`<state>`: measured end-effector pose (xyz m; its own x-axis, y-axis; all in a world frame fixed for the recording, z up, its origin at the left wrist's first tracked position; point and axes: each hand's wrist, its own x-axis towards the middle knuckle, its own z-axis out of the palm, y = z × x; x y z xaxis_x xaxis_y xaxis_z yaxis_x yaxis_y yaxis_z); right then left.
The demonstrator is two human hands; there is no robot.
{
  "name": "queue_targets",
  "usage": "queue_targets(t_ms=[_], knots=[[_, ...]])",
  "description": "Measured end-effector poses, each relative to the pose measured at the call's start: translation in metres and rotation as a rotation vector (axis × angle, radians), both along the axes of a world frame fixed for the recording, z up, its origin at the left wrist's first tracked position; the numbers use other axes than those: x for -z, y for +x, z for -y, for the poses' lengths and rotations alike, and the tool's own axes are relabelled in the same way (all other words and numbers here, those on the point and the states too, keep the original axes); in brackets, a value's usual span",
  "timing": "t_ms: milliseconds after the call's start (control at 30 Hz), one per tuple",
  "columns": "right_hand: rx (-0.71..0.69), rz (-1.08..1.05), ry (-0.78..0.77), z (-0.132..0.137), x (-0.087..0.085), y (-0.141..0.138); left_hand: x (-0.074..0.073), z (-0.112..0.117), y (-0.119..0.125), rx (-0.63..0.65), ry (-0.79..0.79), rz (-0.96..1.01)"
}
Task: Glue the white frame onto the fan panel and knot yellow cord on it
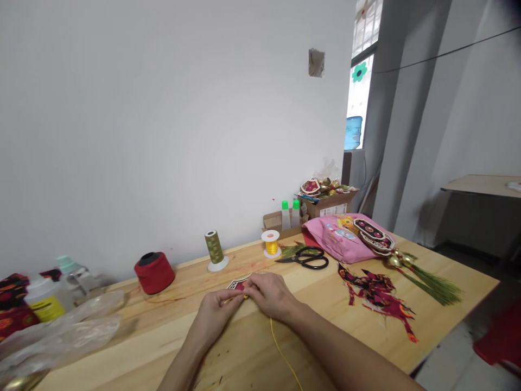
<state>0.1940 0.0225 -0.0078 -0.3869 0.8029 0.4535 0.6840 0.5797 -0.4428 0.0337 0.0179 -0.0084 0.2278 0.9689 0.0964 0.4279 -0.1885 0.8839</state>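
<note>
My left hand (215,314) and my right hand (270,294) meet over the table, fingertips pinched close together. Between them they hold a yellow cord (280,347), bunched in a small knot or loop at the fingertips; its long end hangs from under my right hand toward me. Just beyond the fingers lies a dark red patterned ornament piece (236,283) with a white and black border, partly hidden by my right hand. Whether the cord is fastened to that piece cannot be made out.
Behind my hands stand an olive thread cone (214,248), a yellow cord spool (271,245) and black-handled scissors (308,257). A red thread cone (154,273) and bottles (46,297) are left. Fabric scraps (378,293), a pink bag (340,239) and tasselled ornaments (376,239) lie right.
</note>
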Motion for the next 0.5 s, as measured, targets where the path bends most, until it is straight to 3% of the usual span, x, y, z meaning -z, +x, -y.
queue_targets(t_ms=[167, 500], knots=[[-0.001, 0.025, 0.040, 0.0016, 0.0020, -0.0013, 0.0047, -0.0044, -0.0036, 0.012, -0.010, -0.022], [0.076, 0.011, -0.056, -0.0010, 0.0034, -0.0009, 0.0027, -0.0007, -0.0049, 0.040, -0.069, 0.024]])
